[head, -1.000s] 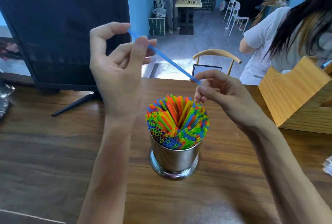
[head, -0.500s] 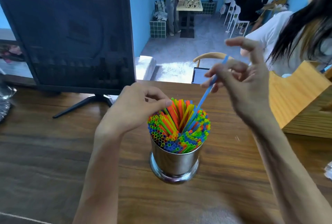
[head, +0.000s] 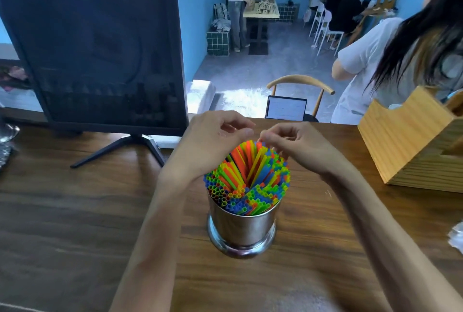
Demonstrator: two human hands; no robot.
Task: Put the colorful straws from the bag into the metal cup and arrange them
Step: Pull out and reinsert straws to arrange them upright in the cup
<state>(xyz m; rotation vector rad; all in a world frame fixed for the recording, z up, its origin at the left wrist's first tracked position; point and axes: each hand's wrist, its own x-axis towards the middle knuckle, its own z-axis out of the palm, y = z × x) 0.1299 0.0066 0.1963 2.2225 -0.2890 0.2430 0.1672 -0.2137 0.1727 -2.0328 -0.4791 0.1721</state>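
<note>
While both hands (head: pixel 215 136) hover curled over the straws (head: pixel 246 176) in the cup (head: pixel 241 226) mid-tabletop — right hand (head: pixel 298 146) fingertips touching tips, pinch unclear — arranging follows, needing gentle evening.

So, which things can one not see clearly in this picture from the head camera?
- Far tops of the straws: the left hand and right hand cover them, so fingertip contact is unclear.
- Inside of the metal cup: hidden by its wall and the packed straws.
- Crinkled clear object: cut off by the right edge; whether it is the bag is unclear.
- Wooden box: also cut by the right edge.
- Laptop: text too small.
</note>
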